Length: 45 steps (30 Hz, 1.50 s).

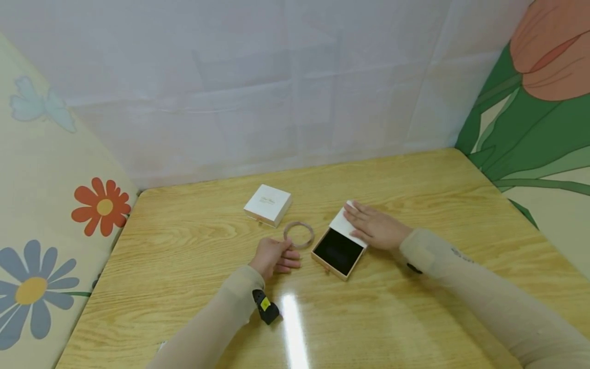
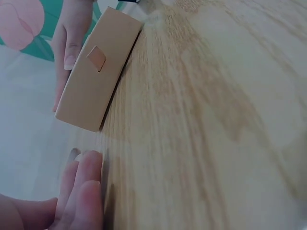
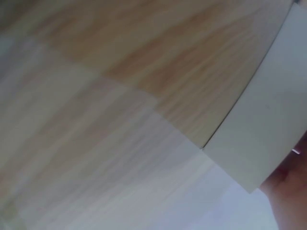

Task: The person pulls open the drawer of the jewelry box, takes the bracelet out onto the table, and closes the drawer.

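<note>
A pinkish bangle (image 1: 311,240) is pinched at its near-left edge by the thumb and index finger of my left hand (image 1: 272,256). The other fingers of that hand extend to the right, low over the table. In the left wrist view, the fingers (image 2: 88,167) hide most of the bangle. To its right sits a drawer box with a white cover (image 1: 340,224). Its tan drawer with a black lining (image 1: 338,251) is slid out toward me, and its front has a small diamond-shaped tab (image 2: 97,58). My right hand (image 1: 378,225) rests on the cover with straight fingers.
A second white box (image 1: 268,202), closed and with gold print, stands behind the bangle on the wooden table (image 1: 184,256). A white cloth wall (image 1: 230,128) runs along the back edge. Flower-printed panels (image 1: 46,205) flank the table.
</note>
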Each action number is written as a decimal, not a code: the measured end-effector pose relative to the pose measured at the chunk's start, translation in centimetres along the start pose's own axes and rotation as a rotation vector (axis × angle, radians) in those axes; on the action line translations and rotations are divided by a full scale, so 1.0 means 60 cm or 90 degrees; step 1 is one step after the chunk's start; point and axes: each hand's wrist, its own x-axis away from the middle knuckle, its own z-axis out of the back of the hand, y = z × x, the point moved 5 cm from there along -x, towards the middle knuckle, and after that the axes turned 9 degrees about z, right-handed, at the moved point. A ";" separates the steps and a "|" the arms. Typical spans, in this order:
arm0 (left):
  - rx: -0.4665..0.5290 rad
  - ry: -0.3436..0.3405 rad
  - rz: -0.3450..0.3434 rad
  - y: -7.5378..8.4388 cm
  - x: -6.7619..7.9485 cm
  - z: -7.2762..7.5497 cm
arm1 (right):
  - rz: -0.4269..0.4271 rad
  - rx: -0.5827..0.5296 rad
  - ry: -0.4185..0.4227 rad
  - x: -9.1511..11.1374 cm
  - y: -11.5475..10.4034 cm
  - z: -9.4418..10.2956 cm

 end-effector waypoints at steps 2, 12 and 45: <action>-0.009 0.001 0.003 -0.001 -0.001 0.001 | -0.001 -0.003 0.000 0.000 -0.001 0.001; -0.033 0.004 0.018 0.001 -0.003 0.002 | -0.002 0.000 -0.002 -0.001 0.001 0.003; -0.064 0.000 0.028 0.002 -0.008 0.015 | -0.004 0.002 -0.011 -0.001 -0.003 0.003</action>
